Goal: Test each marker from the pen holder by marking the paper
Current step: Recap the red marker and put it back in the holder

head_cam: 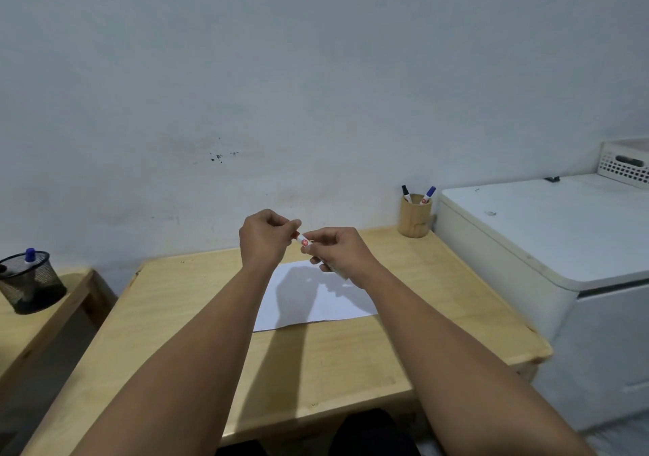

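White marker [304, 241], red round label unreadable, both hands [267, 236] gripping.

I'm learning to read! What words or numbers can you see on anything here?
No words can be read.
Held marker: a round red label, too blurred to read.
Blue-capped marker in the wooden pen holder: a small red label, too small to read.
Paper: no writing visible.

- my light wood desk [351, 360]; white paper [316, 301] lying flat mid-top
- wooden pen holder [414, 220] standing at its far right corner; two markers [427, 195] poking out
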### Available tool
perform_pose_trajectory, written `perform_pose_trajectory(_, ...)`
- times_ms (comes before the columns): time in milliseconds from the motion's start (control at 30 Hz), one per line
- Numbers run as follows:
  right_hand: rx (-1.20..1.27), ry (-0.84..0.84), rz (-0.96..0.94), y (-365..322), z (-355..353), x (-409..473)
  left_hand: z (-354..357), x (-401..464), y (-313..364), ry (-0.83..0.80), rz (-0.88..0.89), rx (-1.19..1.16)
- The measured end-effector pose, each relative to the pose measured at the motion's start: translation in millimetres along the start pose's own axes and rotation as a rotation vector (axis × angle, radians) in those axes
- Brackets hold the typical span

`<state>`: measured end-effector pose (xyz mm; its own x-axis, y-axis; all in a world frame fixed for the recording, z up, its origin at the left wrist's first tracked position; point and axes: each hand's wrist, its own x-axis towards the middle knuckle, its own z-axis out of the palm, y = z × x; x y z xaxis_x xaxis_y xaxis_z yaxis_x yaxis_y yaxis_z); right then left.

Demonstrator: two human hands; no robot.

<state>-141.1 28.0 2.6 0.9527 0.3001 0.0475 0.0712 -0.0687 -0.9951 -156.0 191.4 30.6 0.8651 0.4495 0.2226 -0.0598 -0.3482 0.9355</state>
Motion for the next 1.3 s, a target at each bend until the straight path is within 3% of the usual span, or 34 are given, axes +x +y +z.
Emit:
perform_pose_trajectory(200, -0.008, 0.06, 0.028, 13, -25, 7, 35, -2, -5, -0.04, -0.046, -0.029)
perform_pose_trajectory(333, -0.046, 0.149, 0.013, 23, -60, 19, 67, 1, 3, -0.188, -0.057, -0.219)
perform_pose_trajectory(467, -0.274, 0.447, -0.155, 16, -120, 54, 121, 18, 16, -0.212, 0.015, -0.198)
perform_pose_trajectory(567, -0.267, 0.682, -0.218, -1, -171, 77, 167, 29, 20, -0.267, 0.07, -0.07)
perform_pose_trajectory(700, -0.347, 0.823, -0.293, -14, -222, 100, 231, 41, 14, -0.389, 0.115, 0.075)
perform_pose_trajectory(1000, -0.698, 0.816, -0.116, 17, -249, 146, 325, 54, -9, -0.436, 0.104, 0.088)
perform_pose_trajectory(1167, -1.064, 0.643, -0.157, 17, -252, 162, 341, 53, -14, -0.388, 0.114, 0.103)
perform_pose_trajectory(1300, -1.325, 0.484, 0.058, 13, -244, 178, 344, 51, -16, -0.347, 0.125, 0.122)
